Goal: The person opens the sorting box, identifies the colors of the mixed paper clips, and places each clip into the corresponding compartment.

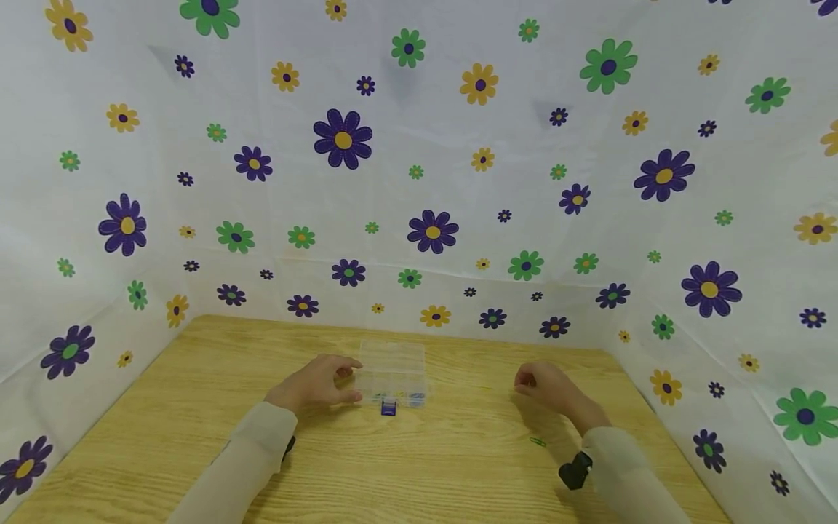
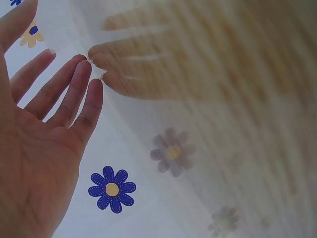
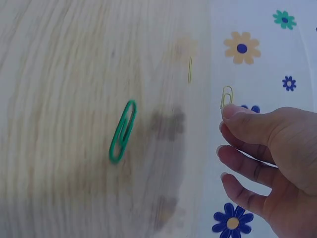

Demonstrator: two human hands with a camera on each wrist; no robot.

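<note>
A clear plastic compartment box [image 1: 391, 375] with a purple latch [image 1: 388, 409] at its front stands on the table. Small green, yellow and blue pieces lie in its front compartments. At the box's left side is my left hand [image 1: 321, 382], thumb apart from the fingers; the left wrist view shows those fingers [image 2: 67, 94] fairly straight. Between thumb and forefinger my right hand [image 3: 267, 148] pinches a yellow paper clip [image 3: 227, 95], off to the right of the box. A green paper clip [image 3: 123, 131] lies nearer me on the table, and another yellow paper clip [image 3: 190, 70] lies left of that hand.
The wood-grain table [image 1: 432, 473] is bordered at the back and sides by a white sheet [image 1: 445, 189] with printed flowers. A black wrist device [image 1: 576, 470] sits at my right sleeve.
</note>
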